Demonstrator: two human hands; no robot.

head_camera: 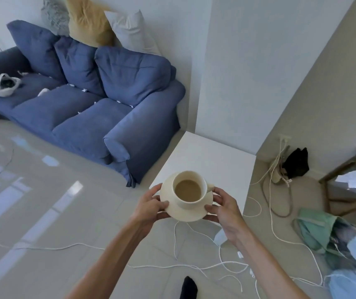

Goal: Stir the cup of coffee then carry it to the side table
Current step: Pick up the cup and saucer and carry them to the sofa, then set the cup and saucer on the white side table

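Saucer (185, 213) pinched at opposite edges by left hand (149, 205) and right hand (225, 207), keeping cup (189, 189) level; side table (212, 158) just beyond fingers (218, 191)

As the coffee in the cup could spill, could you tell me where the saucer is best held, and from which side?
Grip the saucer by its wide rim at opposite edges, coming from left and right, thumbs on top, fingers beneath, as the left hand and right hand do. The rim juts past the cup, so a level two-sided hold looks steadiest.
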